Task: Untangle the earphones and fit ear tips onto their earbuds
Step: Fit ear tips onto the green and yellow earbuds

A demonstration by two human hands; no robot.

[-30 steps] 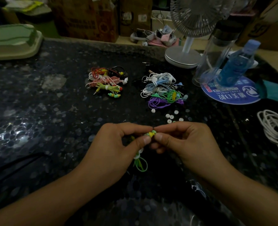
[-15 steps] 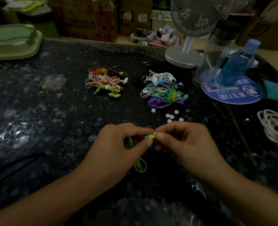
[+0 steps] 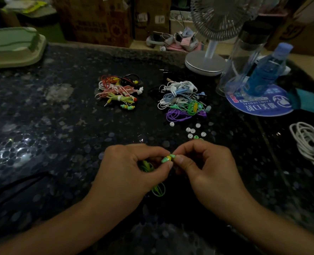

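While your left hand (image 3: pixel 134 173) sits curled near the middle of the dark speckled worktop (image 3: pixel 42 135), its thumb and forefinger pinch a small green-and-yellow earbud (image 3: pixel 166 158), and the green cable (image 3: pixel 157 190) loops out beneath your palm. Behind it, farther from you, lies a bundle of red, pink and yellow earphones (image 3: pixel 118 92). To the right of that bundle sits a second heap of white, blue, green and purple earphones (image 3: pixel 182 102), with loose white ear tips (image 3: pixel 192 131) scattered just in front of it. Your right hand (image 3: pixel 207 172) meets the left at the earbud, fingers (image 3: pixel 179 159) curled and pinching its other end; whether they hold a tip there I cannot tell. Beyond that hand stand a fan base (image 3: pixel 205 64), a clear tumbler (image 3: pixel 244 57) and a blue bottle (image 3: pixel 266 69). At the far right edge rests a coiled white cable (image 3: pixel 310 142).
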